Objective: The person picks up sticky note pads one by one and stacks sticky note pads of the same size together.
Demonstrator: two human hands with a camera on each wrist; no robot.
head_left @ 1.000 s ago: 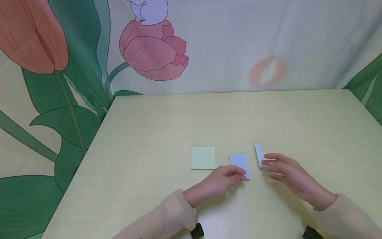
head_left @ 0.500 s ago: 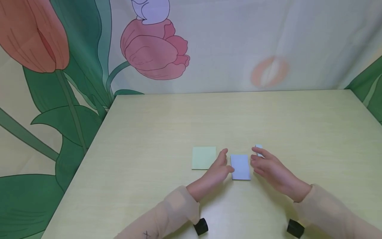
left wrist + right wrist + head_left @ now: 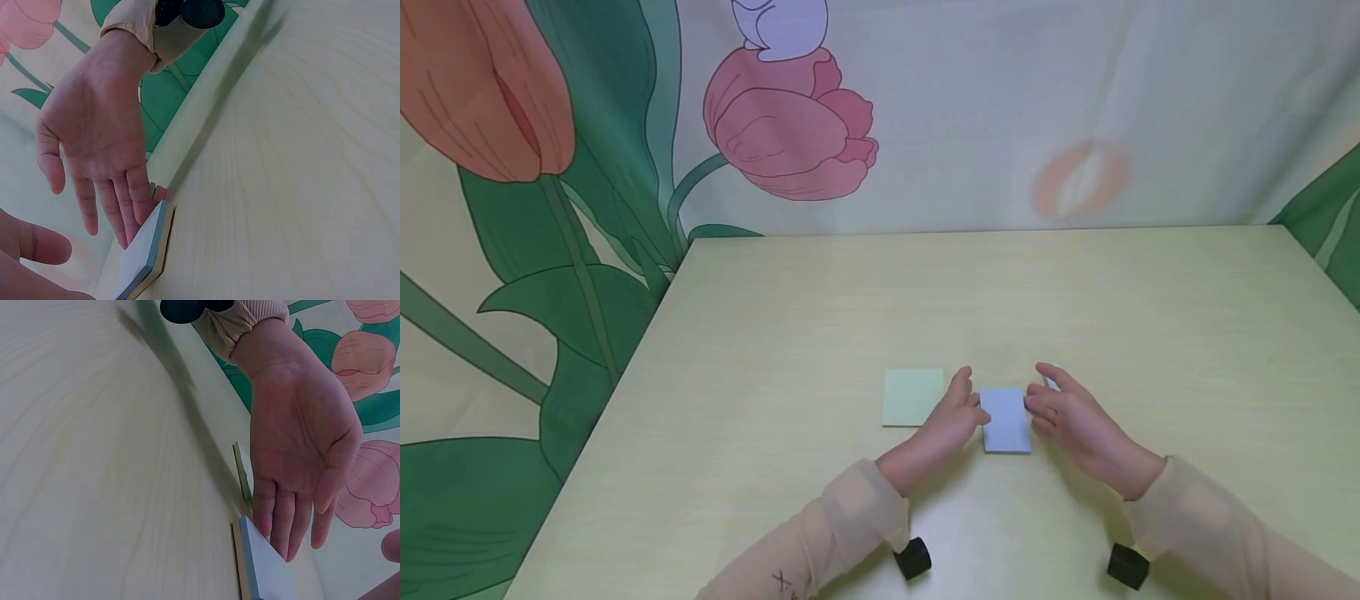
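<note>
A flat blue rectangular piece point(image 3: 1005, 422), with a tan layer under its blue top, lies on the table between both hands. My left hand point(image 3: 949, 421) is at its left edge, thumb tip overlapping the top. At the opposite edge, the fingertips of my right hand point(image 3: 1078, 429) are close up against the piece. Seen from the left wrist, the right hand point(image 3: 100, 119) has nearly straight fingers beside the blue piece point(image 3: 144, 253). The right wrist view shows the left hand point(image 3: 306, 425) likewise, its fingers extended down to the blue piece point(image 3: 265, 569).
A pale green square point(image 3: 910, 397) lies left of the blue piece, partly behind the left hand. Behind the right fingers, a narrow light-blue piece point(image 3: 1052, 382) is mostly hidden. The wood-look table point(image 3: 820, 300) ends at a flower-printed cloth point(image 3: 955, 125).
The left hand has drawn back from over the blue piece to its left edge. My right hand has come leftward to the right edge, now covering most of the narrow piece.
</note>
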